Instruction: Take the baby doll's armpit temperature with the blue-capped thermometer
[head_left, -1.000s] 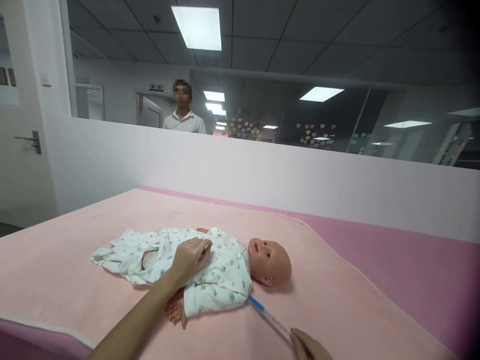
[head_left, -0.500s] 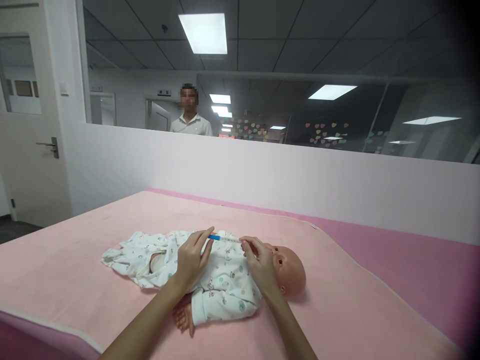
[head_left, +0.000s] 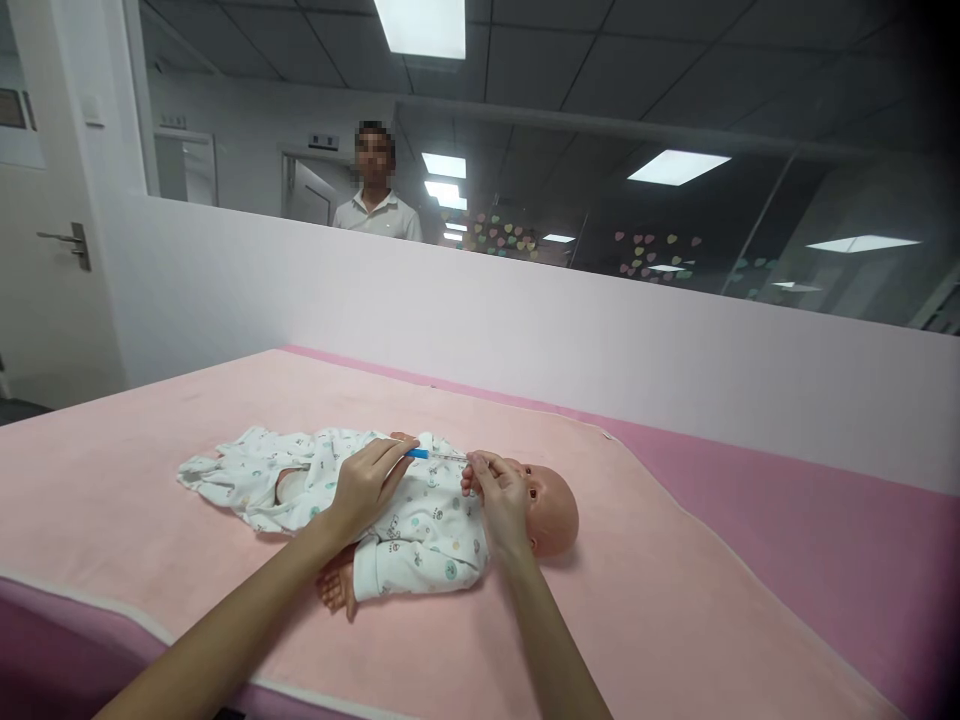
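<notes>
A slim thermometer (head_left: 444, 457) with a blue end and a clear, marked stem is held level above a baby doll (head_left: 556, 512). My left hand (head_left: 369, 485) pinches the blue end. At the other end of the stem, the fingertips of my right hand (head_left: 501, 492) are closed on it, close to the doll's face. The doll lies on its back, head to the right, in a white patterned outfit (head_left: 424, 550). Part of its face and chest is hidden behind my hands.
A pink sheet (head_left: 652, 620) covers the padded table under the doll. Behind it rises a low white wall (head_left: 525, 320) with a window above. Beyond the glass stands a person in a white shirt (head_left: 379, 217). A door (head_left: 49, 260) is at the left.
The view has tilted down and turned slightly right, so the doll and hands appear farther left and higher. Both hands keep their hold on the thermometer.
</notes>
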